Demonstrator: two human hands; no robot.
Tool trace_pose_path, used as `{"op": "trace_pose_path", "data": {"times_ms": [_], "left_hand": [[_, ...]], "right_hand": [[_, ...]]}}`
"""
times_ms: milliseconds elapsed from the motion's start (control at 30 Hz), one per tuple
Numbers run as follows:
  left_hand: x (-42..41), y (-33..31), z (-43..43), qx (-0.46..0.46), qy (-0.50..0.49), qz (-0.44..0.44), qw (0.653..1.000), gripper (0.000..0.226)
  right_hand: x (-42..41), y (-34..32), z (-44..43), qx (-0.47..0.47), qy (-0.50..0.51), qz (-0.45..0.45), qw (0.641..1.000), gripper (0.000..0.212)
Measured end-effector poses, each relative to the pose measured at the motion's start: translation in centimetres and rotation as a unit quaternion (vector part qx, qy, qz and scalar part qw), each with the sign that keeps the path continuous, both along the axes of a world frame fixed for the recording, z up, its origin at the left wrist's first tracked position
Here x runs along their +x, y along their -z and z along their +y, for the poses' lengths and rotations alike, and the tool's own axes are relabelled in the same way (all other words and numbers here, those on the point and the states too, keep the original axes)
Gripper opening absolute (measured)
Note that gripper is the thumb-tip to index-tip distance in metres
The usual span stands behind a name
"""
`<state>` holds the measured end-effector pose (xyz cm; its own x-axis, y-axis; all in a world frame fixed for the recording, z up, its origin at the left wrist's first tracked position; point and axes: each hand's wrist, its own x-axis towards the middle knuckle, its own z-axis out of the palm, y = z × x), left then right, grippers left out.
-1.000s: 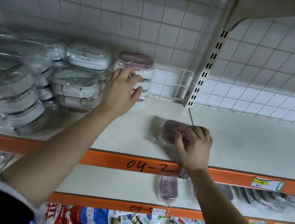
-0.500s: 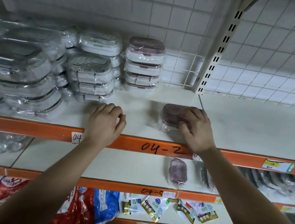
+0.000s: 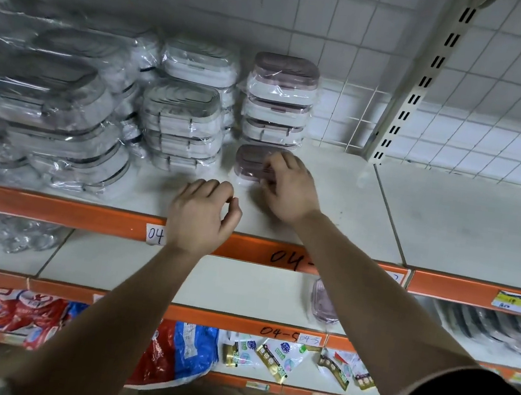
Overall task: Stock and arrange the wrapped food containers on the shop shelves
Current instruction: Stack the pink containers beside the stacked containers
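Gripping a wrapped pink-lidded container (image 3: 250,162) with the right hand (image 3: 290,189), curling the fingers (image 3: 273,165) over its lid and its near side. Resting that container flat on the upper shelf (image 3: 449,224), about midway between front and back edges, just in front of the stack of pink-lidded containers (image 3: 279,99) standing at the shelf's back edge beside the slotted upright (image 3: 411,94); not possible to tell whether touching the stack or apart from it.

Hovering the left hand (image 3: 201,214) over the shelf's orange front edge (image 3: 50,206), just left of the right hand, curling its fingers loosely and holding nothing. Partly covering a handwritten "04" label (image 3: 155,234) on that edge with the left wrist.

Sharing the shelf with stacks of wrapped white containers (image 3: 183,119), just left of the pink stack and filling the left part.

Reaching with the right forearm across another pink container (image 3: 321,301) lying on the lower shelf (image 3: 207,280), above red and blue bags (image 3: 177,353) at the bottom.
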<state>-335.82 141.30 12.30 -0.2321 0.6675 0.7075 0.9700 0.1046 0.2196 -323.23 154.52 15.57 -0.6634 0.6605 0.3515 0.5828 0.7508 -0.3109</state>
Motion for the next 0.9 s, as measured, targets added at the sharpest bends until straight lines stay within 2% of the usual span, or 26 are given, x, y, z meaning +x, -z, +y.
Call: {"op": "trace_pose_path", "data": {"times_ms": [300,433,567,733,900], "left_hand": [[0.1,-0.1,0.0,-0.008,-0.001,0.007,1.0,0.016],[0.2,-0.3,-0.1,-0.013,-0.001,0.002,1.0,0.016],[0.4,-0.5,-0.1,-0.03,0.01,0.0,0.999,0.019],[1.0,-1.1,-0.2,-0.06,-0.009,0.022,0.998,0.025],[4.6,-1.4,-1.4,-0.053,0.012,-0.013,0.998,0.029]], "right_hand": [[-1.7,0.7,0.6,-0.012,0.038,0.021,0.999,0.029],[-0.7,-0.2,0.4,-0.037,0.022,0.02,0.999,0.036],[1.9,-0.7,-0.7,-0.024,0.005,0.037,0.999,0.044],[6.3,-1.1,-1.7,-0.006,0.021,0.036,0.999,0.035],[11.4,-1.1,-3.1,0.007,0.032,0.065,0.997,0.03]]}}
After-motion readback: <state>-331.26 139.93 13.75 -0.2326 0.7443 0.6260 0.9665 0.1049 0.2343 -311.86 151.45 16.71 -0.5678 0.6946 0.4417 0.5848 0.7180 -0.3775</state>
